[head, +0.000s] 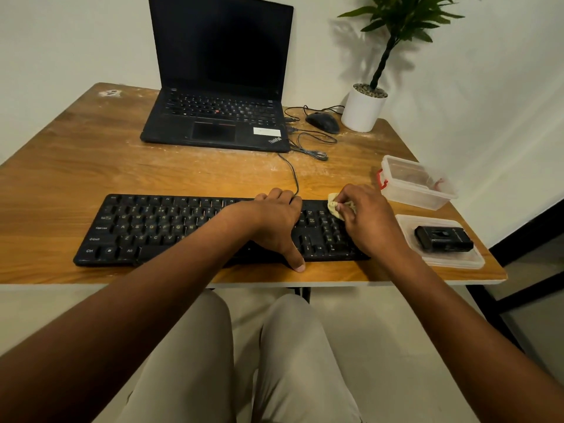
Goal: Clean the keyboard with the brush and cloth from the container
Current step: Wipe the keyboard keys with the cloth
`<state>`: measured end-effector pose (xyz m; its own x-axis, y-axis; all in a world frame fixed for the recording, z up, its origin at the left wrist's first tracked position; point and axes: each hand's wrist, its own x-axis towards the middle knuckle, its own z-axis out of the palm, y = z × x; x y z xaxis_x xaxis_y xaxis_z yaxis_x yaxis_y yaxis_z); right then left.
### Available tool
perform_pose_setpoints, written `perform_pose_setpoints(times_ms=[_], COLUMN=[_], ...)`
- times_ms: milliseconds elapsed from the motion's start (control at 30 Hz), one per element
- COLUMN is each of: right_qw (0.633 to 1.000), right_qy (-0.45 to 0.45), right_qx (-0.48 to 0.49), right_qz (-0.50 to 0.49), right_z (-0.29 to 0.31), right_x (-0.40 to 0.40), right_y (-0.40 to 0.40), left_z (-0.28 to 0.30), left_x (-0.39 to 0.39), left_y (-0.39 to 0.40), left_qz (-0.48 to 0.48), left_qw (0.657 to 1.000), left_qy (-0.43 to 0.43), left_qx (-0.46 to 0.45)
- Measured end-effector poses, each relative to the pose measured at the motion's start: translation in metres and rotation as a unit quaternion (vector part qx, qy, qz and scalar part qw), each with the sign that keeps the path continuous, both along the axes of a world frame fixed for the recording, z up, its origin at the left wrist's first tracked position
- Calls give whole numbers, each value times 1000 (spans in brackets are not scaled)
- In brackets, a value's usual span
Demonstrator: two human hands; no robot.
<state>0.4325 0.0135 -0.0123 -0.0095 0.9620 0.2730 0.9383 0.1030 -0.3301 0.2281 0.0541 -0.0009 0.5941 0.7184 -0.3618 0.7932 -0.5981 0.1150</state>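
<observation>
Nearest the head camera are two knees in pale trousers (244, 361), with both bare forearms reaching forward over them to a worn wooden table (76, 178). On it lies a black keyboard (152, 230), set lengthwise along the near edge. The left hand (271, 221) rests flat on the keyboard's middle-right part, fingers together and curled over its far edge, thumb stretched down past the near edge onto the table. The right hand (369, 221) is bunched around a small yellowish cloth (335, 206), pinching it against the keys at the keyboard's far right end. Just right of that hand, a clear lid (457, 257) lies on the table with a black brush (442, 239) on it. Behind it stands the clear container (418, 187) with a red latch. Farther back are an open laptop (219, 87), a mouse (323, 122) and a potted plant (366, 108).
</observation>
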Motion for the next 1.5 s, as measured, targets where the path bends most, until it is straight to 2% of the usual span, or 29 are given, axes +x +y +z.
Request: perform_pose_setpoints(times_ms=[100, 267, 500, 633, 733, 833, 933, 1067, 1167, 1200, 1300, 1367, 1500], right_qw=[997, 976, 888, 824, 782, 742, 720, 713, 709, 718, 804, 842, 845], right_qy=[70, 217, 456, 560, 612, 654, 675, 683, 689, 680, 580, 531, 530], right_qx=[5, -2, -55, -82, -109, -133, -152, -154, -150, -149, -122, -70, -33], right_qz=[-20, 1, 1, 32, 55, 66, 60, 43, 26, 29, 55, 59, 60], right_z=[8, 22, 28, 39, 46, 50, 53, 52, 57, 59, 63, 64, 67], right_x=[4, 4, 1, -4, -8, -10, -15, -24, -24, -22, -21, -19, -11], right_y=[7, -2, -13, -21, -26, -26, -28, -28, -31, -33, -38, -39, -37], left_z=[0, 1, 7, 10, 20, 35, 46, 44, 44, 45, 48, 50, 56], left_x=[-1, -2, -8, -15, -20, -24, -22, -13, -10, -10, -8, -8, -12], left_y=[0, -2, -9, -9, -10, -11, -15, -20, -22, -23, -26, -29, -26], left_qz=[-1, 4, 29, 54, 76, 95, 106, 184, 243, 251, 256, 252, 234], left_qw=[1000, 1000, 998, 987, 962, 912, 858, 793, 760, 755, 747, 744, 753], left_qy=[-4, -16, -53, -145, -254, -368, -464, -553, -577, -578, -585, -589, -585], left_qx=[-2, -9, -35, -46, -71, -154, -194, -177, -176, -178, -183, -189, -190])
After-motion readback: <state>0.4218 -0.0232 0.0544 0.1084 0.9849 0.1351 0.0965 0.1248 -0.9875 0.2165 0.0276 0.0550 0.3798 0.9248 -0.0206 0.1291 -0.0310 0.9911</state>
